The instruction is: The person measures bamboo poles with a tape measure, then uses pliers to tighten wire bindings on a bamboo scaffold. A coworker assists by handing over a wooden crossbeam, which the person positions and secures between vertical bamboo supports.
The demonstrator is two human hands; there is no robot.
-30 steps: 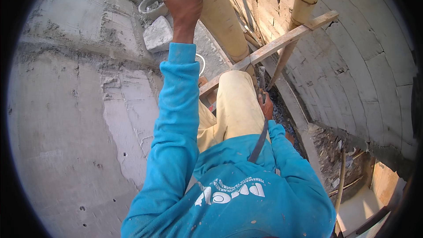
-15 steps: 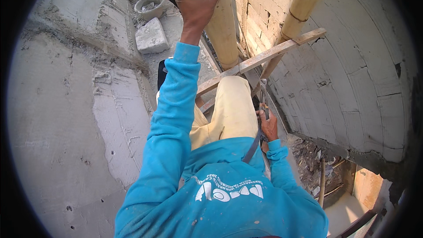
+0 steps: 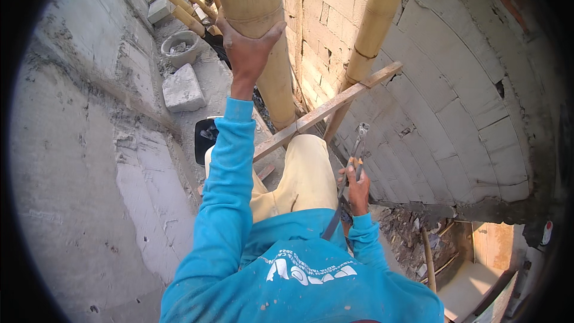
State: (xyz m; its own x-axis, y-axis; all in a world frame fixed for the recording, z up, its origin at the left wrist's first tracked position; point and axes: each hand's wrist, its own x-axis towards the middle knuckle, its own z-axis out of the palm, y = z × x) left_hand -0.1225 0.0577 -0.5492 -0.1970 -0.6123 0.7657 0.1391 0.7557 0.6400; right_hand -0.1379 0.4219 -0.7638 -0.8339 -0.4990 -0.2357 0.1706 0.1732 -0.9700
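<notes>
My left hand (image 3: 246, 51) reaches up in a turquoise sleeve and grips a thick bamboo pole (image 3: 257, 30) that stands upright in front of me. My right hand (image 3: 357, 186) is low at my right side, closed around the handles of metal pincers (image 3: 356, 151) whose jaws point up. A thinner bamboo pole (image 3: 373, 30) rises to the right, and a wooden batten (image 3: 326, 110) runs slantwise across both poles. My leg in pale trousers (image 3: 305, 179) shows below the batten.
A wall of grey blocks (image 3: 454, 101) curves along the right. Rough concrete (image 3: 89, 161) fills the left side. Below lie a loose block (image 3: 182, 88), a mortar bucket (image 3: 179, 49), my dark shoe (image 3: 205, 137) and more bamboo (image 3: 179, 6). Rubble (image 3: 412, 233) lies at lower right.
The view has swung so the poles and block wall fill more of the picture. My left hand stays on the thick pole; my right hand has lifted the pincers into sight.
</notes>
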